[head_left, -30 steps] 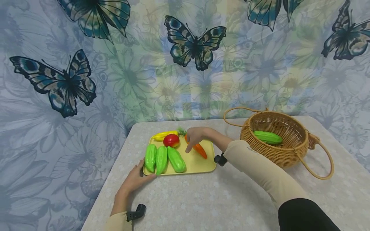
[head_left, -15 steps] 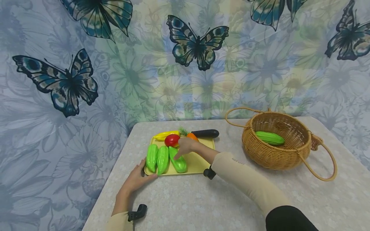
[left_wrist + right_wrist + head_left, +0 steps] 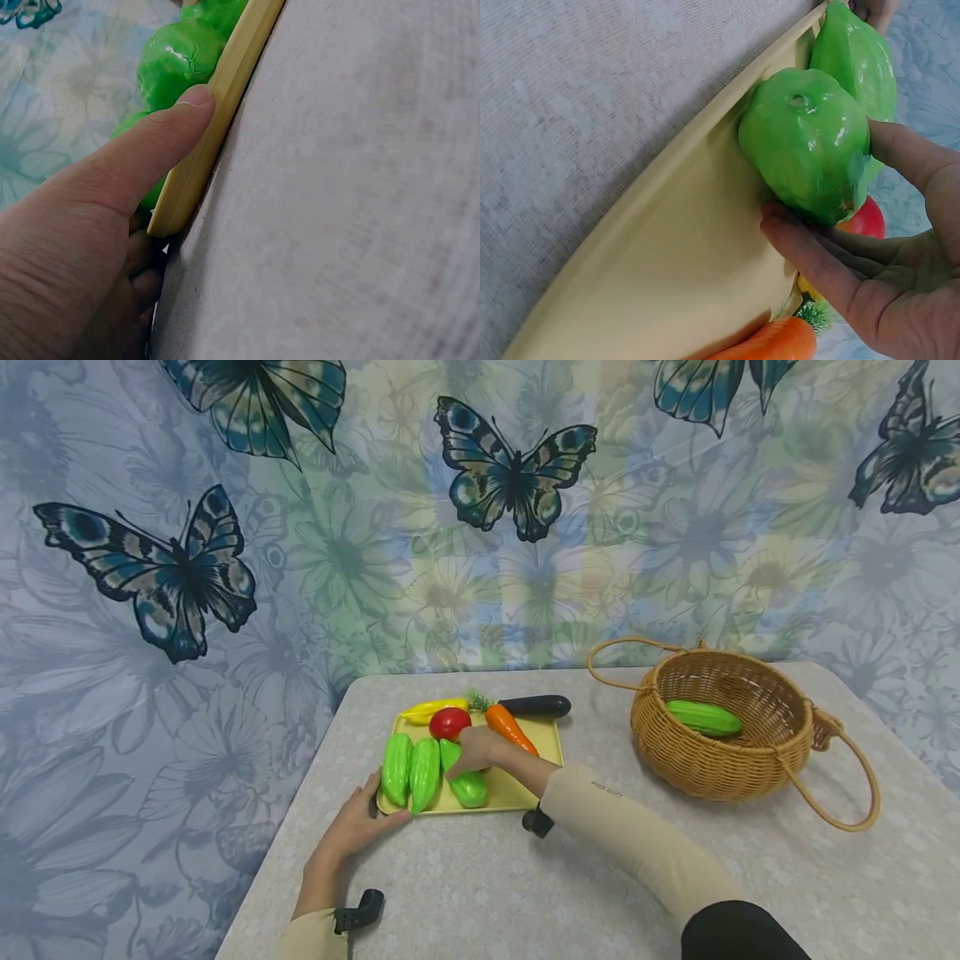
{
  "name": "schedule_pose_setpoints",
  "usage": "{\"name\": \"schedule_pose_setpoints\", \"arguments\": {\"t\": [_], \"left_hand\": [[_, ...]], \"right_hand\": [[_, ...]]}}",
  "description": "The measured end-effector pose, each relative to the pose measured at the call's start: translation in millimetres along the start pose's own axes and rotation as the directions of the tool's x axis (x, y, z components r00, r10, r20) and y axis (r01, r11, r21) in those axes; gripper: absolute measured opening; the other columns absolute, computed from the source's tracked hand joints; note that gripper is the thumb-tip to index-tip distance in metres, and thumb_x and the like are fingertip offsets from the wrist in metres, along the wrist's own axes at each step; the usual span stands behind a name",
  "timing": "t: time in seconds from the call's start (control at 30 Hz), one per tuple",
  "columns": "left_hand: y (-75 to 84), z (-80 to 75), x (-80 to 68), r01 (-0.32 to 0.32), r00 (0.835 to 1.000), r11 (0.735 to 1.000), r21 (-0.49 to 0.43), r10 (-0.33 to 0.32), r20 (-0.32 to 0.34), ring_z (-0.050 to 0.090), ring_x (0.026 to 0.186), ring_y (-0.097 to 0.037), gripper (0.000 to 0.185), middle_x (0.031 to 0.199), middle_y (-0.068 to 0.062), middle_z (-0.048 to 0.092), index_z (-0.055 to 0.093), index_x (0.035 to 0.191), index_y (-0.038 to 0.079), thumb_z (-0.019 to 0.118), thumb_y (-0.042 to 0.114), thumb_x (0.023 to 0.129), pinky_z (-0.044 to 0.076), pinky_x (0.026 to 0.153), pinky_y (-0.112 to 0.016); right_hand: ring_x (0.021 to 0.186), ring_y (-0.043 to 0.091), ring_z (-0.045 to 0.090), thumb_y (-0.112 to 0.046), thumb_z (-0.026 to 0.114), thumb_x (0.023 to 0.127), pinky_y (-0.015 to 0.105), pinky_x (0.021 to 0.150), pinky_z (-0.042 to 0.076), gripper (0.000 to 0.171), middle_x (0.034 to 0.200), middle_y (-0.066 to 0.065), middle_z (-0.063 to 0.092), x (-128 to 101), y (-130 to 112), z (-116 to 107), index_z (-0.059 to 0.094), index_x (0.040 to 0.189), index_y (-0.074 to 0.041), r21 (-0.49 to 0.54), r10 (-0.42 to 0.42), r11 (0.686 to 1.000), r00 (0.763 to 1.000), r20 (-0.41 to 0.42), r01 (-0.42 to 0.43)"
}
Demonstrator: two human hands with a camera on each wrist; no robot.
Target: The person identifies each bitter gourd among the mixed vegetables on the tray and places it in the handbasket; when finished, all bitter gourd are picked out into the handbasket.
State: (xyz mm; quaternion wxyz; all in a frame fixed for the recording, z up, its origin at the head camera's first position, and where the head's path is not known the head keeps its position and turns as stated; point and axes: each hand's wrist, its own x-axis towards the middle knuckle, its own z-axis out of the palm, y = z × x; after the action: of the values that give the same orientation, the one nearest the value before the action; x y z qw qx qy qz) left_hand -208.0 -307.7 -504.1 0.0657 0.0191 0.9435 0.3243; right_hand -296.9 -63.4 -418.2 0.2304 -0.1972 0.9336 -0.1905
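Note:
A yellow tray (image 3: 517, 793) holds the produce. My left hand (image 3: 356, 823) grips its near left corner, thumb (image 3: 161, 139) over the rim and fingers partly hidden beside it. My right hand (image 3: 480, 752) reaches over the tray and holds the rightmost green papaya (image 3: 468, 791). In the right wrist view, thumb and fingers lie on opposite sides of that papaya (image 3: 806, 142). Two more ridged papayas, one left (image 3: 397, 768) and one middle (image 3: 425, 774), lie side by side. Behind them are a red fruit (image 3: 449, 723), a long yellow vegetable (image 3: 431, 710), a carrot (image 3: 508, 727) and a dark eggplant (image 3: 536, 706).
A wicker basket (image 3: 705, 777) with looped handles stands on the right of the table (image 3: 450, 885). Inside it lies a green cucumber (image 3: 703, 717). A butterfly-print cloth (image 3: 517, 610) hangs behind the table.
My right hand has moved left from over the carrot to the rightmost papaya and taken hold of it. The carrot and eggplant are now uncovered. My left hand stays at the tray corner.

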Motion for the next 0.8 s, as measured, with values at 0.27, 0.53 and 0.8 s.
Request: {"name": "schedule_pose_setpoints", "arguments": {"t": [0.27, 0.53, 0.8], "left_hand": [[0.4, 0.9, 0.0, 0.005, 1.000, 1.000, 0.003, -0.005, 0.004, 0.020, 0.147, -0.045, 0.107, 0.160, -0.023, 0.022, 0.014, 0.156, 0.005, 0.070, 0.058, 0.081, 0.012, 0.122, -0.058], [0.5, -0.4, 0.2, 0.012, 1.000, 1.000, 0.005, -0.012, 0.008, 0.017, 0.147, -0.046, 0.107, 0.160, -0.023, 0.021, 0.013, 0.156, 0.005, 0.070, 0.057, 0.081, 0.013, 0.121, -0.059], [1.6, -1.7, -2.2, 0.044, 0.999, 0.999, -0.007, -0.044, 0.030, 0.011, 0.146, -0.052, 0.109, 0.161, -0.024, 0.018, 0.011, 0.157, 0.005, 0.069, 0.059, 0.081, 0.015, 0.118, -0.065]], "right_hand": [[0.053, 0.014, 0.054, -0.033, 0.082, 0.078, 0.027, 0.059, 0.056, 0.041, 0.061, -0.004, 0.044, -1.7, 5.7, -2.0, 0.046, 0.071, -0.014, 0.000, -0.003, 1.000, 1.000, 0.006, 0.003], [0.053, 0.014, 0.052, -0.033, 0.082, 0.078, 0.035, 0.072, 0.061, 0.040, 0.069, -0.001, 0.047, -10.4, 19.6, -11.7, 0.051, 0.090, -0.010, 0.005, 0.009, 1.000, 1.000, 0.027, -0.009], [0.048, 0.010, 0.044, -0.038, 0.083, 0.075, 0.019, 0.047, 0.037, 0.041, 0.055, -0.004, 0.044, -19.1, 42.1, -20.7, 0.058, 0.084, -0.007, -0.047, 0.011, 0.999, 1.000, 0.025, -0.010]]}}
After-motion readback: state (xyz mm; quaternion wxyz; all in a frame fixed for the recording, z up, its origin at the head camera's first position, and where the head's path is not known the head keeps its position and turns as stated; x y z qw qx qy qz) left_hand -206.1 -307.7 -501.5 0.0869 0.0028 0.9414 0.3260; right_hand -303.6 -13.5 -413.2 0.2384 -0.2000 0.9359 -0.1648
